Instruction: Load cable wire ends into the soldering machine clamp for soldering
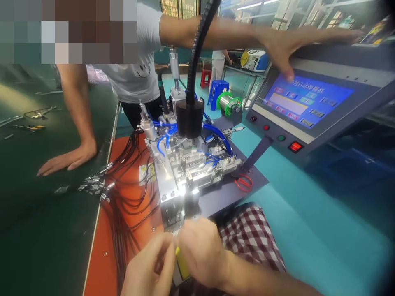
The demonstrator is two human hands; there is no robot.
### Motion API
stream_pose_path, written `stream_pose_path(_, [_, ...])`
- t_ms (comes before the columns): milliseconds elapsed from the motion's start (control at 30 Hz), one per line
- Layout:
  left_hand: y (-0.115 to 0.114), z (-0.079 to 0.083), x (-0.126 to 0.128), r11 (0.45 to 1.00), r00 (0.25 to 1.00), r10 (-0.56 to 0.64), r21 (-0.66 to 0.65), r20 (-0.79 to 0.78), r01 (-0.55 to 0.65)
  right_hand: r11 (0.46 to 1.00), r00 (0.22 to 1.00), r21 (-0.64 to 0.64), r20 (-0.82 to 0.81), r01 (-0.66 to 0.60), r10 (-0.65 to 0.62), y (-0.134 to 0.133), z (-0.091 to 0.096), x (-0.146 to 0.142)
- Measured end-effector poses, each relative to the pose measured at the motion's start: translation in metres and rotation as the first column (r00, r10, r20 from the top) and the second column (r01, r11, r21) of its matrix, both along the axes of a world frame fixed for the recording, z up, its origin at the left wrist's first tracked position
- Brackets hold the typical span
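Note:
My left hand is at the bottom centre, thumb and forefinger pinched together. Close against it, my right hand has its fingers curled shut. Whatever is between the fingertips is hidden or too small to name. Both hands are just in front of the metal machine, near its brightly lit front end. A yellow label shows between and below my hands. To the left, a bundle of black cables with metal plug ends lies across the orange surface and the dark green table.
A co-worker leans in, one hand flat on the green table, the other hand over the control screen. A black flexible tube hangs above the machine. Behind are a green-flanged wire spool and a blue stool.

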State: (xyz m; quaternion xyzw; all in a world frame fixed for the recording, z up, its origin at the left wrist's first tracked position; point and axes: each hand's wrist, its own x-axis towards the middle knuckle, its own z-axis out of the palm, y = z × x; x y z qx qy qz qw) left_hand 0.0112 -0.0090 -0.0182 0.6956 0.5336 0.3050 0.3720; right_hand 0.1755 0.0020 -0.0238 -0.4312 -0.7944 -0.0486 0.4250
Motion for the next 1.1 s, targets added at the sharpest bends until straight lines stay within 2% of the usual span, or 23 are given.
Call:
stream_pose_path(67, [0.002,0.001,-0.001,1.0,1.0,0.0,-0.002,0.001,0.0,0.998,0.999,-0.066,-0.042,-0.011,0.009,0.0,-0.002,0.0])
stream_pose_path(167, [0.007,-0.001,0.0,0.999,0.998,-0.026,-0.03,0.05,0.027,0.964,0.99,-0.254,-0.135,-0.083,0.049,0.0,-0.003,0.004])
stream_pose_path(300, [0.009,-0.003,0.002,0.998,0.998,0.001,-0.061,0.064,0.003,0.843,0.956,-0.502,-0.29,-0.191,0.044,0.001,0.003,0.01])
stream_pose_path(400, [0.01,0.002,0.003,0.996,0.998,0.043,-0.075,0.055,-0.039,0.763,0.927,-0.598,-0.375,-0.248,0.007,0.003,0.008,0.012])
stream_pose_path(600, [0.016,0.011,0.005,0.998,0.998,0.052,-0.046,0.044,-0.05,0.614,0.888,-0.73,-0.449,-0.301,-0.098,0.009,0.015,0.017])
stream_pose_path(700, [0.016,0.012,0.006,0.996,0.995,0.07,-0.066,0.076,-0.065,0.558,0.885,-0.765,-0.453,-0.322,-0.11,0.012,0.015,0.02])
stream_pose_path(867, [0.014,0.014,0.008,0.984,0.985,0.129,-0.139,0.113,-0.113,0.533,0.871,-0.769,-0.478,-0.353,-0.112,0.016,0.012,0.03])
stream_pose_path(1100, [0.014,0.012,0.007,0.978,0.984,0.15,-0.158,0.092,-0.135,0.489,0.856,-0.78,-0.503,-0.39,-0.119,0.019,0.008,0.037])
